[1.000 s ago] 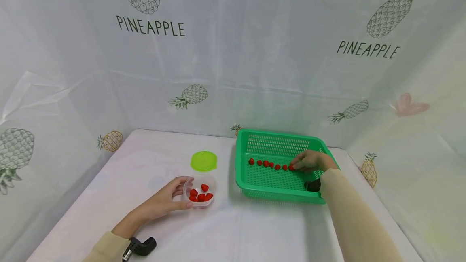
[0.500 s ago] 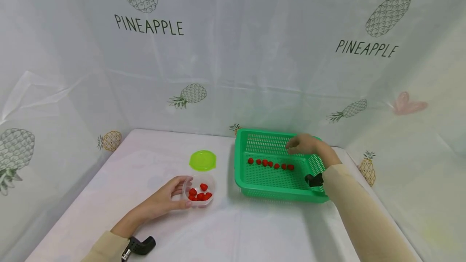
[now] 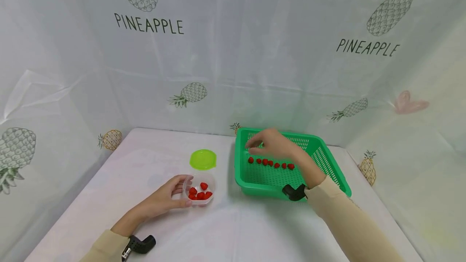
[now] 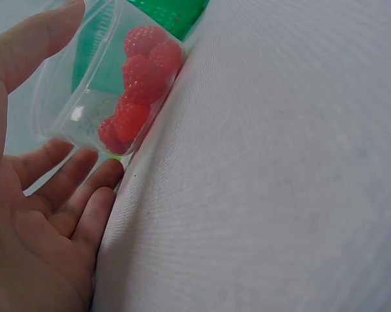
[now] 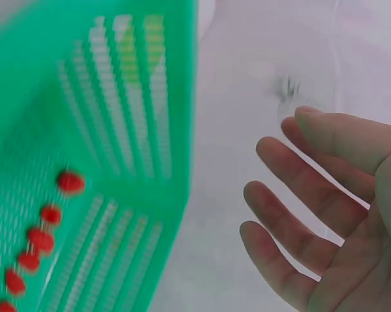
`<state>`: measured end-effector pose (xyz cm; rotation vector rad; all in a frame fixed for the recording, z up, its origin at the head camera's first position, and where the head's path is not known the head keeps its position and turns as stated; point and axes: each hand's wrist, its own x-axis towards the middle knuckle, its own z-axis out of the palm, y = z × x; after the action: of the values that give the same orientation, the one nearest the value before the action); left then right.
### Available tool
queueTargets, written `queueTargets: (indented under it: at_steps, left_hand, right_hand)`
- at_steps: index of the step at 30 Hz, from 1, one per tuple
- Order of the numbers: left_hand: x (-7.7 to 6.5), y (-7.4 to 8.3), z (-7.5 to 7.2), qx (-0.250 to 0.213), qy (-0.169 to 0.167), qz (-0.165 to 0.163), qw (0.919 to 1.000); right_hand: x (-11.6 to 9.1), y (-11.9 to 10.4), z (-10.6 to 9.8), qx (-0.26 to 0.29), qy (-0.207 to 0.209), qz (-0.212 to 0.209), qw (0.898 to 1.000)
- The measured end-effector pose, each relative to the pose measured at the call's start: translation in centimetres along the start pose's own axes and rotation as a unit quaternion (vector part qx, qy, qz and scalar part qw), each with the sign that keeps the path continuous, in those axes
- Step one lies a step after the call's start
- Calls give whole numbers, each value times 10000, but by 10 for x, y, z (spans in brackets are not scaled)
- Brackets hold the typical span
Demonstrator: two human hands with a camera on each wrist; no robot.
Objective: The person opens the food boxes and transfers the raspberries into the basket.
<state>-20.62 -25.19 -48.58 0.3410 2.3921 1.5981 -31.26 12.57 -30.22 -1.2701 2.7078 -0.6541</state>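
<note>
A clear plastic tub (image 3: 199, 178) with several raspberries (image 4: 143, 78) inside stands on the table. My left hand (image 3: 164, 198) holds it from the left, thumb on the near side and fingers round the far side. My right hand (image 3: 274, 144) hangs in the air over the green basket (image 3: 238, 165), nothing in it, its fingers (image 5: 293, 221) relaxed and spread in the right wrist view. Along the basket floor lies a row of red raspberries (image 3: 265, 161), running left to right. Part of the basket is hidden behind the right hand and forearm.
A bright green round lid (image 3: 203, 159) lies on the white tablecloth (image 3: 156, 161) behind the tub. White cloth printed with pineapples (image 3: 194, 92) hangs behind and beside the table. Each wrist bears a black camera mount (image 3: 142, 244).
My right hand has let go of the raspberry at the right end of the row, risen, and moved left over the basket. My left hand stays at the tub.
</note>
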Motion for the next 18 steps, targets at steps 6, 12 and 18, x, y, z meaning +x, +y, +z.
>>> queueTargets:
  at_steps: [6, 12, 18]
  left_hand:
    - [1, 0, 0, 35, -18, 35, 10000]
    - [1, 0, 1, 64, -31, 16, 10000]
    - [1, -2, 0, 18, -43, 56, 10000]
  right_hand:
    - [14, -31, 32, 345, 134, -71, 9993]
    - [27, -55, 62, 292, 20, -436, 9986]
    - [39, -70, 94, 300, -132, -490, 9983]
